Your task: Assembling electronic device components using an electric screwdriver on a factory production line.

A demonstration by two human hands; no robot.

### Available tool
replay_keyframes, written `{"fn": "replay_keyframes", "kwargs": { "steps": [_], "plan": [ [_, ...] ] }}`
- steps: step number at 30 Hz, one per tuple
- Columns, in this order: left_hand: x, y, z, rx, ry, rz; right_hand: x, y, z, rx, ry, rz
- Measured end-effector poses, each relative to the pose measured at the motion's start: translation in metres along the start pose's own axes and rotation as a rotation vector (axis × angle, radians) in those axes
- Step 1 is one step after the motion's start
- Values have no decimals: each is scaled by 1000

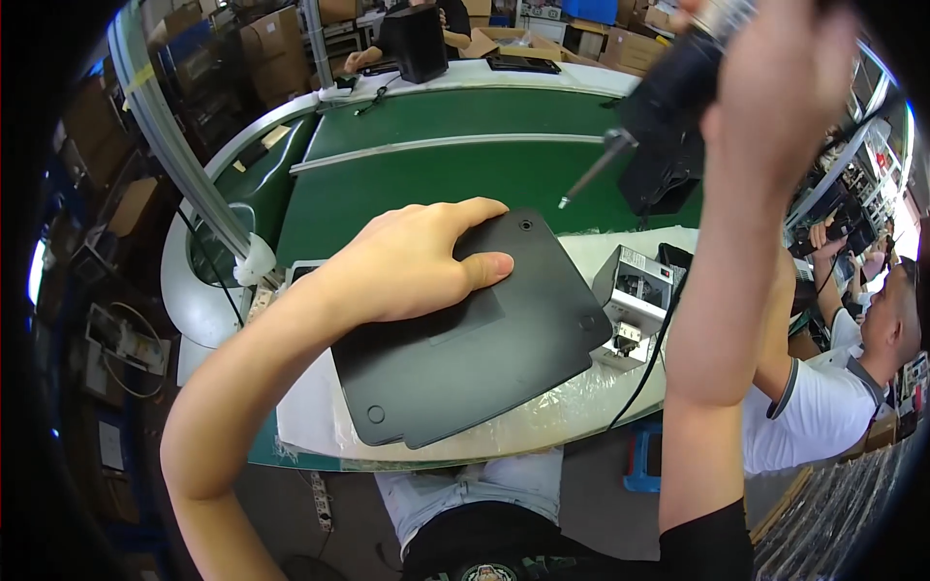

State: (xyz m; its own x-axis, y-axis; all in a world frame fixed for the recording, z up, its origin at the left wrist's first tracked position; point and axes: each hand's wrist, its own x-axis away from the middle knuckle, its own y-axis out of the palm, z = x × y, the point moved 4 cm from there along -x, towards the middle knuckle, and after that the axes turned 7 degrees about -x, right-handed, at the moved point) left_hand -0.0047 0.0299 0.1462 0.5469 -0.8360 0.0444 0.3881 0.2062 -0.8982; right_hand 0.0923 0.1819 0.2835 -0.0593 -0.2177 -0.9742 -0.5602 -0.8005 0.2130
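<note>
A flat black plastic casing [504, 339] with round recesses at its corners lies tilted on the work surface in front of me. My left hand [426, 257] grips its upper left edge, thumb on top and fingers over the far side. Raised at the upper right, my right hand [775, 97] is wrapped round a black electric screwdriver [668, 92], blurred by motion. Its thin metal bit [586, 177] points down and left, above and apart from the casing. Beside the casing's right corner stands a small metal screw feeder [635, 300].
A plastic-wrapped pale board [320, 412] lies under the casing. Beyond it runs a green conveyor belt [436, 165]. A metal post [174, 136] rises at left. A black cable [651, 373] hangs near the feeder. One person [823, 412] works at right, another across the belt, behind a black box [418, 44].
</note>
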Motion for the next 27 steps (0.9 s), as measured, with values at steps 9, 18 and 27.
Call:
{"fn": "replay_keyframes", "kwargs": {
  "steps": [9, 18, 27],
  "plan": [
    [2, 2, -3, -2, 6, 37, 21, 43, 13, -117, 185, -117],
    [2, -2, -2, -1, 45, 54, 26, 54, 31, -180, 326, -164],
    [11, -7, -24, -148, 166, 92, 30, 42, 26, -229, 390, -80]
  ]
}}
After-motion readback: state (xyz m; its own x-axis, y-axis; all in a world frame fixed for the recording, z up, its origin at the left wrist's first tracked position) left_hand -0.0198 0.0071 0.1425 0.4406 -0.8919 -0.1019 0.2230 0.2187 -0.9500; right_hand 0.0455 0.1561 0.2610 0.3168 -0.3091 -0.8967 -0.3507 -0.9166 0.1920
